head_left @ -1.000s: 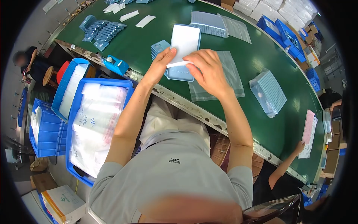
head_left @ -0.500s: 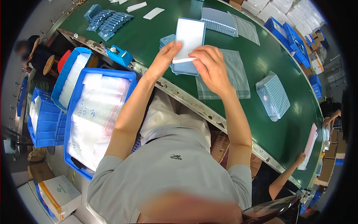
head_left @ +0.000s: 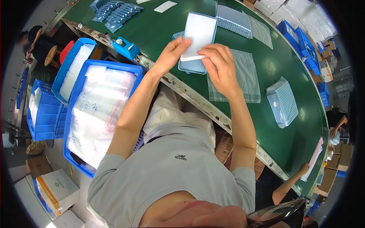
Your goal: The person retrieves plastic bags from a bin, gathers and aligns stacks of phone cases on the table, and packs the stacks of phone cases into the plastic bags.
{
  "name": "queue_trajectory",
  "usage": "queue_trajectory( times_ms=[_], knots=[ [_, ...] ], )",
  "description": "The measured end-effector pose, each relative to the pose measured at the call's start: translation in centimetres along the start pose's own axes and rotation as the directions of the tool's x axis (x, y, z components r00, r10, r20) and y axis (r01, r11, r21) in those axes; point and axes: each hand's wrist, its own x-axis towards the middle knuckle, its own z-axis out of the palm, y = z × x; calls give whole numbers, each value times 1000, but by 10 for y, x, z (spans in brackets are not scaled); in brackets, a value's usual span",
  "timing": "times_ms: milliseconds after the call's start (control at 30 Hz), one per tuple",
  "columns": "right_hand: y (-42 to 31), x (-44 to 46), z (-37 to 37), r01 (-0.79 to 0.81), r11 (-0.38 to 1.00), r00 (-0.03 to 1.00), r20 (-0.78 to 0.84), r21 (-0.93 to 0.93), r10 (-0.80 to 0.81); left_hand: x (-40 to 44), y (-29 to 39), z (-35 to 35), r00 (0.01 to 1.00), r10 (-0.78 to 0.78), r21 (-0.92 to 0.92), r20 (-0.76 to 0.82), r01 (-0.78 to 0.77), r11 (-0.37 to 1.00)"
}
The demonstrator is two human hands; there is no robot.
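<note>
My left hand (head_left: pixel 172 56) grips a shallow light-blue plastic case (head_left: pixel 192 67) from its left side, thumb pressed on the white sheet (head_left: pixel 200 33) that covers most of it. At the sheet's lower right edge, my right hand (head_left: pixel 221 65) pinches the white material between thumb and fingers. Below that edge the blue end of the case stays exposed. Partly hidden behind the case, more blue cases (head_left: pixel 177 35) lie on the table. A flat clear plastic bag (head_left: pixel 239 81) lies beneath and beside my right hand.
On the green table (head_left: pixel 281 64) are a row of blue cases (head_left: pixel 232 21), a bagged stack (head_left: pixel 282 102), piled cases (head_left: pixel 118 13) and a tape dispenser (head_left: pixel 126 48). Blue bins (head_left: pixel 70 129) stand at left. Another person's hand (head_left: pixel 304 168) holds papers at lower right.
The sheet's lower edge, curled up before, now lies closer to the case, with my right fingers still on it. The camera view has shifted slightly.
</note>
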Motion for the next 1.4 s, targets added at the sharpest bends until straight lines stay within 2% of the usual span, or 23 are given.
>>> queue_trajectory(
  times_ms=[300, 567, 1133, 1333, 1400],
  knots=[
    [-2, 3, 8, 21, 1000, 1000, -6, 13, -21, -1, -6, -11, 999, 42, -2, 16, -42, 999],
    [-12, 11, 10, 78, 996, 997, 5, -54, -78, -6, -4, -15, 999, -27, -203, 39, 34, 979],
    [-15, 14, 13, 83, 995, 997, 12, -48, -82, -9, -6, -21, 998, -42, -233, 50, 52, 971],
    [-16, 13, 11, 50, 998, 998, 36, -25, -49, -10, -5, -20, 997, -55, -222, 44, 64, 973],
    [-15, 11, 12, -52, 992, 998, 44, 113, 47, -10, -6, -19, 997, -64, -214, 40, 71, 974]
  ],
)
